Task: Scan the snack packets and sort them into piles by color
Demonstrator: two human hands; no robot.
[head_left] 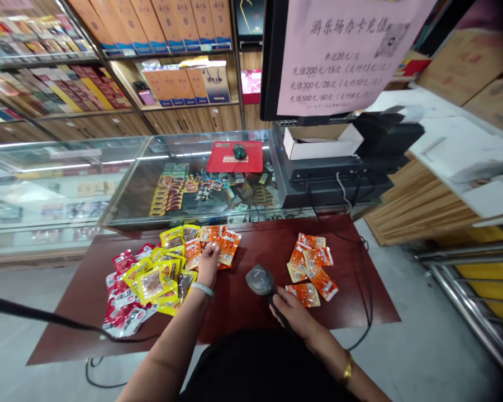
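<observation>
My right hand (292, 311) is wrapped round the handle of a barcode scanner (260, 279), its head tilted up over the middle of the dark red table (238, 312). At the table's far side, my left hand (208, 265) has its fingers curled in a pinch at an orange snack packet (227, 245), among a small group of the same kind; the fingertips are partly hidden. Yellow snack packets (155, 282) lie heaped just left of that hand, partly over red and white packets (123, 301). To the right of the scanner is a loose pile of orange packets (312, 259).
Behind the table stands a glass display counter (129, 184) with a red mouse pad (218, 159) on top. A monitor bearing a pink notice (335, 61) rises at the right. Black cables (362, 279) hang over the table's right side, and a metal rail (465, 301) stands beyond.
</observation>
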